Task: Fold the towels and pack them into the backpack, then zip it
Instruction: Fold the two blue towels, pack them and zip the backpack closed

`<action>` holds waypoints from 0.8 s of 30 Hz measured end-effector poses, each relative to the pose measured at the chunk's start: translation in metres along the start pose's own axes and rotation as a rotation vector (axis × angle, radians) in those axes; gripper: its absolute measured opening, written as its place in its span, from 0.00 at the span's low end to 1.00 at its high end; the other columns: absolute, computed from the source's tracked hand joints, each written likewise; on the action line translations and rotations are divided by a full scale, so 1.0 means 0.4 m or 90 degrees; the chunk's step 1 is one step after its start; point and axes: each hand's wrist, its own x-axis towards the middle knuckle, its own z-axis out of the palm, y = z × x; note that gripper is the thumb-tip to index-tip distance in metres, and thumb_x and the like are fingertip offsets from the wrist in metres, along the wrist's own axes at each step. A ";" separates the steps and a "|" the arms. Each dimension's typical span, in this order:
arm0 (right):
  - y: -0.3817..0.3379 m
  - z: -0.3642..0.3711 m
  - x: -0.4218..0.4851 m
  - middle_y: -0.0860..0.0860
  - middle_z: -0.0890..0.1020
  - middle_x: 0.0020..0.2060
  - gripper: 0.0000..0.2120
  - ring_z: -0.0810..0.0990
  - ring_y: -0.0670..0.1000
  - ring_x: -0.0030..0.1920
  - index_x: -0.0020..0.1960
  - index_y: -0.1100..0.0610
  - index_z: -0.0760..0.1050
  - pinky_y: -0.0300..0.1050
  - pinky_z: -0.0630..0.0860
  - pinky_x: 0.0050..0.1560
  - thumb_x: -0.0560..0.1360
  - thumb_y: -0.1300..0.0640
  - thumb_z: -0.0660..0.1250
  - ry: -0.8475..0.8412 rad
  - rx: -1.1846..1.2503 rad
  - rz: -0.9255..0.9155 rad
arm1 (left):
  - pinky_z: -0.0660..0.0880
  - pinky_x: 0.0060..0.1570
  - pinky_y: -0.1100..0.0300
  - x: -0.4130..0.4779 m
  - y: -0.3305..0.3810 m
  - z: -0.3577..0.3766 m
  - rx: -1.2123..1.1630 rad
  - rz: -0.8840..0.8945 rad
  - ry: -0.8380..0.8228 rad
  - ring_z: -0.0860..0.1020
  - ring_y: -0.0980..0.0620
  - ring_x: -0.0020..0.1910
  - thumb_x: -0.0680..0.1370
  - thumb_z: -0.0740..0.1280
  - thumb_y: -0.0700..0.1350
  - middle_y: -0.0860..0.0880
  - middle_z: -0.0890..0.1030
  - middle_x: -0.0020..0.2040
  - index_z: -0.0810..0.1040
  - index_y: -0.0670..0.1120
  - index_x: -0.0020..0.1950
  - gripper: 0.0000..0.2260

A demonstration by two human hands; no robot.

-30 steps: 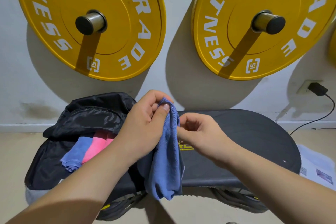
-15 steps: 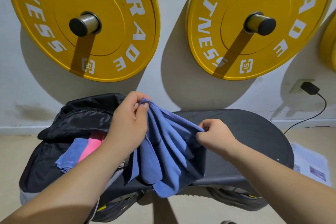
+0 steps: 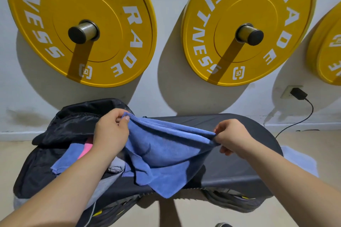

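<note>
A blue towel [image 3: 166, 155] hangs spread in the air between both hands, above a black bench pad [image 3: 234, 167]. My left hand [image 3: 109, 132] pinches its upper left corner, and my right hand [image 3: 232, 136] pinches the upper right corner. The lower edge droops over the pad's front. To the left lies an open black backpack [image 3: 60, 131]. Inside it sit a folded blue towel [image 3: 64, 160] and a pink towel [image 3: 86, 148], partly hidden by my left forearm.
Three yellow weight plates [image 3: 81, 24] hang on pegs on the white wall behind the bench. A black charger [image 3: 299, 94] is plugged into a wall socket at the right, its cable running down. White paper [image 3: 299, 160] lies on the beige floor.
My hands have moved apart, the right one going rightward, and the bunched blue towel has opened out wide between them. The view has shifted slightly.
</note>
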 end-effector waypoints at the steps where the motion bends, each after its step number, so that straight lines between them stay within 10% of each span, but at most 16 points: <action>1: 0.001 -0.001 0.000 0.59 0.81 0.28 0.09 0.81 0.55 0.23 0.41 0.62 0.80 0.44 0.78 0.26 0.71 0.71 0.63 0.012 0.044 0.003 | 0.76 0.42 0.55 -0.003 0.002 0.003 -0.005 -0.008 -0.005 0.80 0.45 0.40 0.82 0.65 0.40 0.48 0.81 0.38 0.80 0.49 0.48 0.07; 5: -0.003 -0.016 -0.014 0.58 0.82 0.32 0.09 0.80 0.53 0.28 0.46 0.64 0.81 0.46 0.81 0.34 0.75 0.72 0.63 -0.086 0.294 0.015 | 0.79 0.39 0.53 -0.018 0.012 0.011 -0.053 -0.069 -0.025 0.84 0.44 0.36 0.84 0.62 0.41 0.43 0.81 0.41 0.77 0.46 0.48 0.06; 15: -0.013 -0.015 -0.043 0.46 0.74 0.27 0.18 0.69 0.43 0.26 0.37 0.57 0.73 0.35 0.66 0.27 0.66 0.52 0.82 -0.106 0.076 -0.189 | 0.79 0.50 0.48 -0.012 0.008 0.009 -0.046 -0.071 -0.029 0.83 0.42 0.46 0.82 0.63 0.41 0.46 0.82 0.43 0.78 0.49 0.48 0.07; 24: -0.042 -0.042 -0.060 0.49 0.83 0.34 0.07 0.77 0.44 0.34 0.42 0.51 0.79 0.45 0.79 0.38 0.73 0.62 0.65 -0.047 -0.026 -0.346 | 0.73 0.40 0.57 -0.015 0.002 0.014 -0.047 -0.080 -0.035 0.82 0.40 0.46 0.83 0.61 0.39 0.42 0.82 0.42 0.78 0.46 0.49 0.07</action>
